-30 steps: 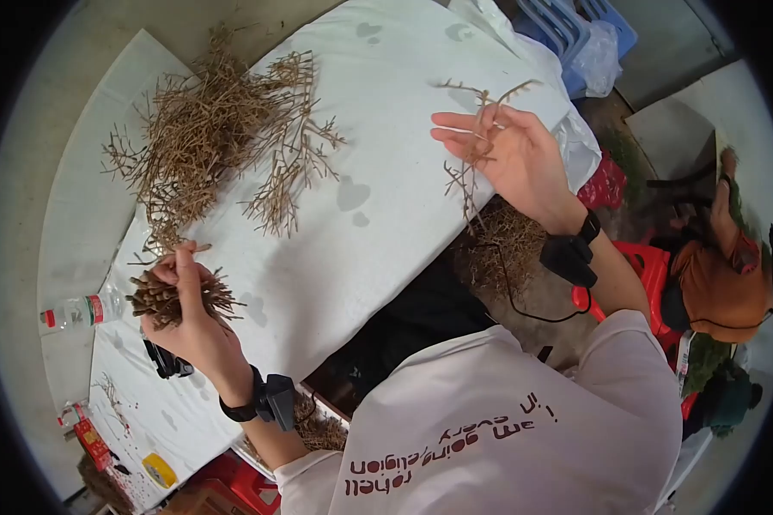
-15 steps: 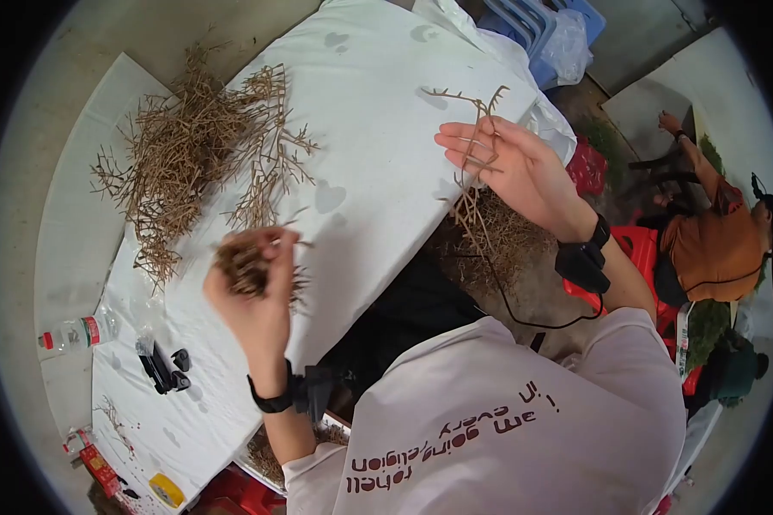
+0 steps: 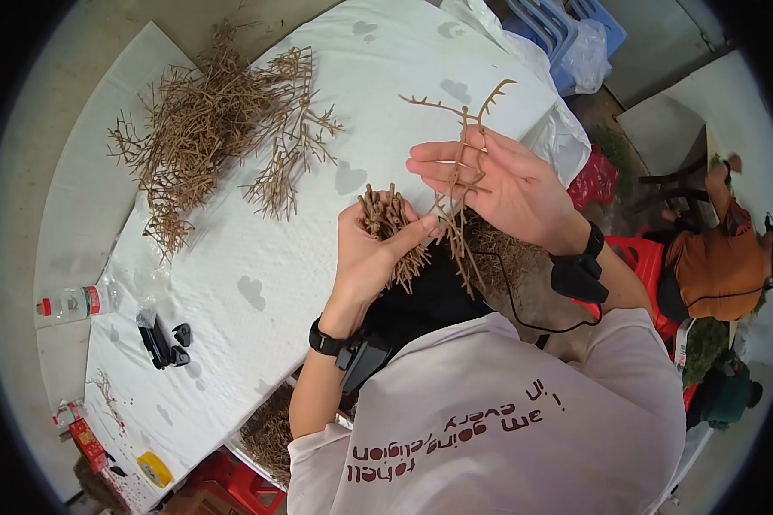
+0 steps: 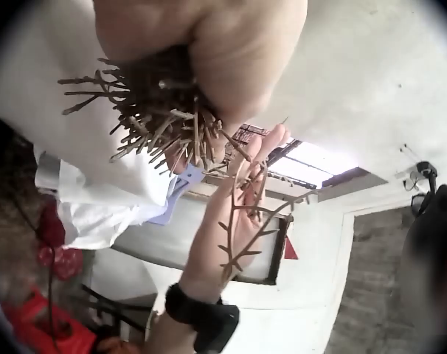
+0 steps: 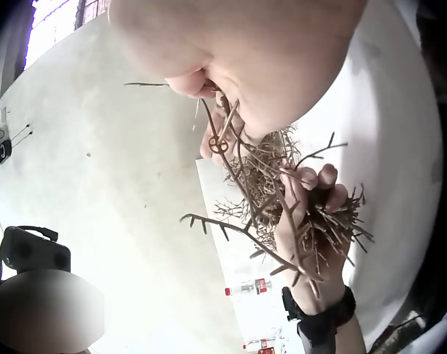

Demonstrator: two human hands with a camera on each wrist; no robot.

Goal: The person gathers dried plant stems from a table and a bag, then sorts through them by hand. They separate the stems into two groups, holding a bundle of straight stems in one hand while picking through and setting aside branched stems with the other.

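Note:
My left hand grips a thick bundle of short brown twigs in front of my body, near the table's edge. Just to its right, my right hand is turned palm up and pinches a forked twig between thumb and fingers, the other fingers fairly straight. The left thumb and fingertips are right at the lower branches of that twig. In the right wrist view, the twig's thin arms spread across the left hand. From the left wrist, the bundle's cut ends fan out below the fingers.
On the white-covered table lies a big heap of brown twigs. A plastic bottle, a black device and a yellow tape roll sit left. More twigs lie below the edge. A person in orange is at right.
My left hand has swung right with its bundle, from near the heap to beside the right hand. The right hand has stayed nearly in place, still holding the forked twig.

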